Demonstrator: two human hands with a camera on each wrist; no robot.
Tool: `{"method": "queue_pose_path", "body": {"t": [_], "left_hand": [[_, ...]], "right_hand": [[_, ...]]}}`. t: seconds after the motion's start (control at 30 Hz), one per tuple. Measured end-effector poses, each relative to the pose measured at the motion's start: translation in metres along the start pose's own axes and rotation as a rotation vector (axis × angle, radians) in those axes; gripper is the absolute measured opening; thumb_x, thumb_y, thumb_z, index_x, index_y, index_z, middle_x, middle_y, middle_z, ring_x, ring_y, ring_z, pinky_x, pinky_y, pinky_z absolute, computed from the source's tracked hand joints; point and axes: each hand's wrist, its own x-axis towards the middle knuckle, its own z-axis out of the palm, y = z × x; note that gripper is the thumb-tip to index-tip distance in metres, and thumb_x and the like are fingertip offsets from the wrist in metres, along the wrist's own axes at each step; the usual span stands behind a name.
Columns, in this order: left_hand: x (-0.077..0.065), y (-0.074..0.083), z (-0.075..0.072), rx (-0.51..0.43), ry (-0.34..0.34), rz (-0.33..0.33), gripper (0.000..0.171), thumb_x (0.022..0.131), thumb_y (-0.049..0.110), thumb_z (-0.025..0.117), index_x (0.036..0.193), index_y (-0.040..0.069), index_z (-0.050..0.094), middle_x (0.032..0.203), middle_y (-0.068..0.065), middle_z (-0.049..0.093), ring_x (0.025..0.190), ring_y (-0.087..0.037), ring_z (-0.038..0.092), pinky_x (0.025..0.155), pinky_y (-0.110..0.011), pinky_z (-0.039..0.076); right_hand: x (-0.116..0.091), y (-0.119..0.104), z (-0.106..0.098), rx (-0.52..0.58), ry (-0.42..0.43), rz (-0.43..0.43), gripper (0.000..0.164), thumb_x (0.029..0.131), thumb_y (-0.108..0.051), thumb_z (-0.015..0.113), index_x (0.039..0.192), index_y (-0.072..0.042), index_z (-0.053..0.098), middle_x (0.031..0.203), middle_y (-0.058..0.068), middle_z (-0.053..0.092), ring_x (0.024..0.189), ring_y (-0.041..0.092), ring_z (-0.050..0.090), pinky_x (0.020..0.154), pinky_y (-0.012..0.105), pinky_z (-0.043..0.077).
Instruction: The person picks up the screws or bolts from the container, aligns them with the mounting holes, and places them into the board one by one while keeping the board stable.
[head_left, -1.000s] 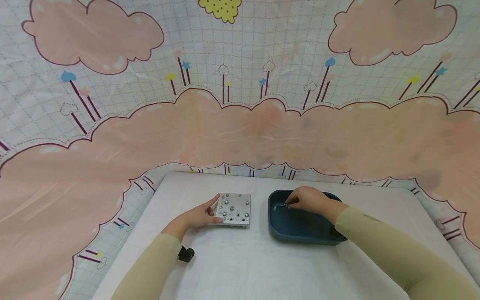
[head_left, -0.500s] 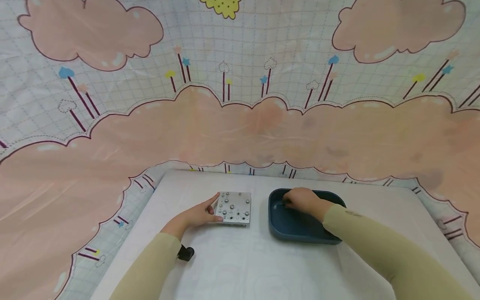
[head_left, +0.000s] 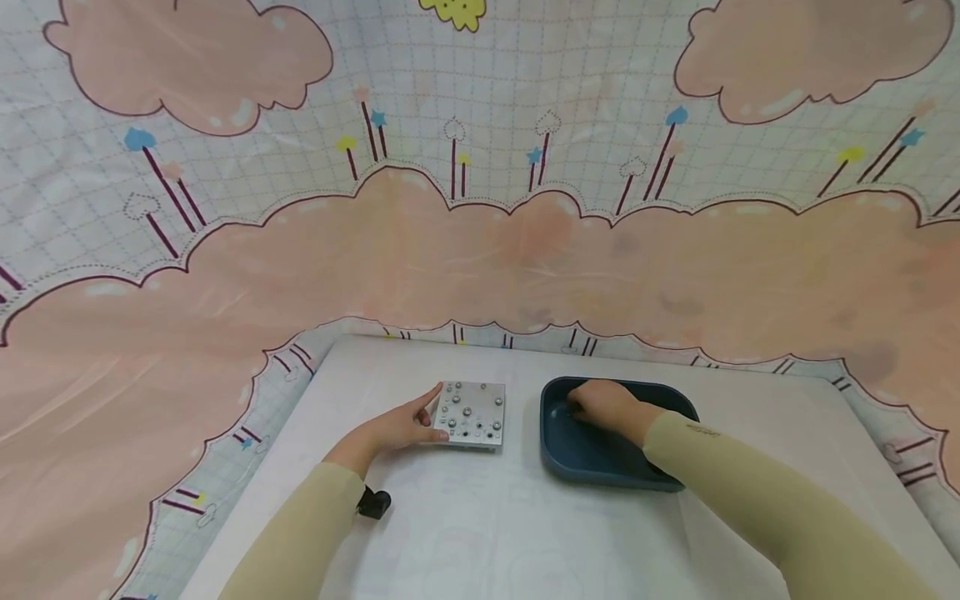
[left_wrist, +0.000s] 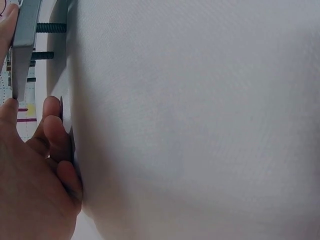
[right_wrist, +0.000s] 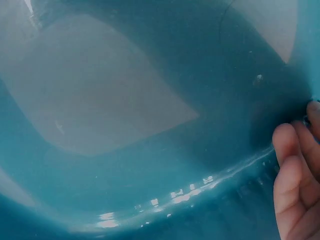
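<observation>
A square silver metal plate (head_left: 472,415) set with several screws stands left of a dark blue tray (head_left: 558,467). My left hand (head_left: 401,427) holds the plate by its left side, index finger at the far corner and thumb at the near one. Threaded screw ends (left_wrist: 51,28) stick out below the plate in the left wrist view; the other fingers curl beneath. My right hand (head_left: 611,406) reaches down into the tray's left end, its fingertips mostly hidden from the head view. Between its thumb and fingers shows a small shiny piece (right_wrist: 306,120), largely covered.
Both things stand on a white-covered table (head_left: 450,533). A small black object (head_left: 373,503) juts out by the left sleeve. The tray's raised rim surrounds the right hand. A patterned cloth (head_left: 480,267) hangs behind the table.
My right hand has moved slightly left and deeper into the tray; the shiny piece seen by its fingertips a second ago is now hidden in the head view. The left hand keeps its hold.
</observation>
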Motion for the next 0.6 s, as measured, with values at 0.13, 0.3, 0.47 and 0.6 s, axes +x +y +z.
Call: {"method": "queue_pose_path", "body": {"t": [0.13,0.3,0.47,0.6], "left_hand": [[0.0018,-0.0011,0.0006,-0.003,0.0,0.0,0.103,0.08,0.05,0.079,0.16,0.034,0.016,0.106,-0.003,0.049,0.097,-0.022,0.047,0.088,-0.044,0.035],[0.0028,-0.0031,0.0006,0.002,-0.001,-0.007,0.103,0.079,0.051,0.079,0.159,0.035,0.016,0.105,-0.003,0.049,0.097,-0.022,0.047,0.087,-0.043,0.035],[0.0039,-0.0042,0.0007,0.0,0.001,-0.005,0.104,0.079,0.051,0.08,0.159,0.035,0.016,0.105,-0.003,0.049,0.097,-0.022,0.047,0.087,-0.044,0.035],[0.0043,-0.0037,0.0007,-0.002,-0.001,0.0,0.104,0.079,0.051,0.08,0.159,0.035,0.016,0.105,-0.002,0.049,0.097,-0.022,0.047,0.087,-0.043,0.035]], "right_hand": [[-0.0017,0.0,-0.0007,0.029,-0.038,0.025,0.004,0.088,-0.012,0.074,0.089,-0.014,0.07,0.08,-0.006,0.063,0.071,0.011,0.055,0.073,0.035,0.051],[-0.0037,0.0026,-0.0015,0.048,-0.069,0.046,0.006,0.089,-0.013,0.074,0.094,-0.014,0.072,0.085,-0.006,0.065,0.074,0.01,0.057,0.076,0.036,0.052],[-0.0047,0.0057,-0.0013,0.055,-0.071,0.057,0.005,0.089,-0.014,0.074,0.095,-0.013,0.072,0.085,-0.005,0.065,0.073,0.01,0.057,0.076,0.036,0.052],[-0.0061,0.0053,-0.0034,0.068,-0.08,0.066,0.005,0.09,-0.015,0.073,0.095,-0.014,0.072,0.085,-0.006,0.065,0.073,0.01,0.056,0.075,0.035,0.051]]}}
